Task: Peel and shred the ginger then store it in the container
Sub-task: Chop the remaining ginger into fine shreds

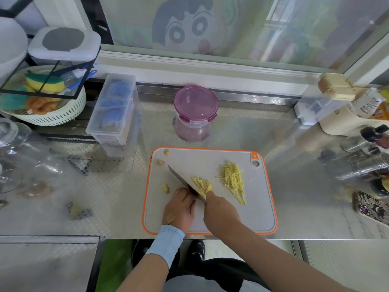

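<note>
My right hand [221, 209] grips the knife [179, 175]. My left hand [181, 207] curls by the blade; I cannot tell what it holds. The ginger [231, 180] on the board [252, 218] looks light, thin and slippery, so I should scoop it from under the pile.

Both forearms reach forward and meet side by side, hands nearly touching. The left hand [181, 209] lies palm down, its fingers bent under and its knuckles close against the flat of a broad steel knife [179, 175]; what is under those fingers is hidden. It has a tan sticking plaster [171, 217] on its back and a pale blue sleeve cuff [166, 243] round the wrist. The right hand [221, 213] comes in on a bare arm, closed over the knife's handle end, blade angled away to the left.
</note>
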`<action>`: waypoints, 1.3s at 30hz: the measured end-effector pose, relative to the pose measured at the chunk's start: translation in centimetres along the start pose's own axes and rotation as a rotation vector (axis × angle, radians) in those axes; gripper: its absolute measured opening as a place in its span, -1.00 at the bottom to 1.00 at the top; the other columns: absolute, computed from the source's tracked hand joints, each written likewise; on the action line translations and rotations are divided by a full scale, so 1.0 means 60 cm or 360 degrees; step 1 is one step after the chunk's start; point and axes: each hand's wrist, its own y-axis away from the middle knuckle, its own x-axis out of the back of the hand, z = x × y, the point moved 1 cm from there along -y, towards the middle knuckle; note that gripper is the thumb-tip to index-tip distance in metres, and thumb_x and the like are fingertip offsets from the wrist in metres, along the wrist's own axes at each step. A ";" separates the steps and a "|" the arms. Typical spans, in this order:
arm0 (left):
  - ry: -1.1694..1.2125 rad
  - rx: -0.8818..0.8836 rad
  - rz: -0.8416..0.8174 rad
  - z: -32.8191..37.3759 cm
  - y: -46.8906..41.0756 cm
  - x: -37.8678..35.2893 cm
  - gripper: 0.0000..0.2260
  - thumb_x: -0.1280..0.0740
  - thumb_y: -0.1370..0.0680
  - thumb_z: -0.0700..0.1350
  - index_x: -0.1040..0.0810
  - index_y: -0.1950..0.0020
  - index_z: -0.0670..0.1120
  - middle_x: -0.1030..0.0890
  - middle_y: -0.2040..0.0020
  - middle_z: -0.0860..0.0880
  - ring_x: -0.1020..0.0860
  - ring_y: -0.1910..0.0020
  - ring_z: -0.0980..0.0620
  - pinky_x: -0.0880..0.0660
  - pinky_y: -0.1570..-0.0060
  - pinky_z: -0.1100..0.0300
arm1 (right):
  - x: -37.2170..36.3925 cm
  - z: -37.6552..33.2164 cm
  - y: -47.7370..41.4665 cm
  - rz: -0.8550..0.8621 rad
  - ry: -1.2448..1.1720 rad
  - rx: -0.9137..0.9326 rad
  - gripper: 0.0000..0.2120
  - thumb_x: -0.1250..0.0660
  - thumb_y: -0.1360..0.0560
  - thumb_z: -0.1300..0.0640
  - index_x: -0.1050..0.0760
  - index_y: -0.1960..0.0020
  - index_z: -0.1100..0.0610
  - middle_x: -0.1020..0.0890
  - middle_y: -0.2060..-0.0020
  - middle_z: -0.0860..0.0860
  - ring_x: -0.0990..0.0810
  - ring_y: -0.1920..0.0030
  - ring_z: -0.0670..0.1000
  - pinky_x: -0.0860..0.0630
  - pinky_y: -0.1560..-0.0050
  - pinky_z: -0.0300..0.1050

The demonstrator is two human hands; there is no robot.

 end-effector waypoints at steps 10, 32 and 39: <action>0.0066 -0.0033 -0.0013 -0.002 0.001 -0.001 -0.83 -0.23 -0.51 -0.14 -0.62 0.14 -0.08 -0.59 0.08 0.01 -0.50 -0.07 0.03 -0.42 0.19 0.33 | -0.017 0.012 0.010 0.0009 0.0017 -0.0053 -0.80 -0.17 -0.54 0.31 -0.21 -0.02 0.06 -0.40 0.32 -0.02 -0.49 0.24 0.07 -0.37 0.37 -0.14; 0.0006 -0.0141 -0.0777 0.027 -0.112 -0.004 -0.67 -0.10 -0.51 0.16 -0.59 -0.13 0.21 -0.50 -0.18 0.19 -0.51 -0.14 0.15 -0.41 -0.23 0.19 | 0.049 0.083 -0.027 0.0216 -0.0250 -0.0205 -0.79 -0.12 -0.62 0.18 -0.32 -0.25 0.15 -0.59 -0.01 0.08 -0.44 0.19 0.04 -0.29 0.37 -0.20; -0.0087 -0.0226 -0.0731 0.013 -0.083 0.005 -0.47 0.05 -0.53 0.13 -0.44 -0.40 0.02 -0.36 -0.41 0.08 -0.33 -0.37 0.08 -0.29 -0.26 0.29 | 0.037 0.085 -0.026 0.0158 -0.0329 -0.0218 -0.87 -0.11 -0.63 0.17 -0.33 -0.17 0.11 -0.59 0.01 0.09 -0.48 0.19 0.07 -0.36 0.31 -0.14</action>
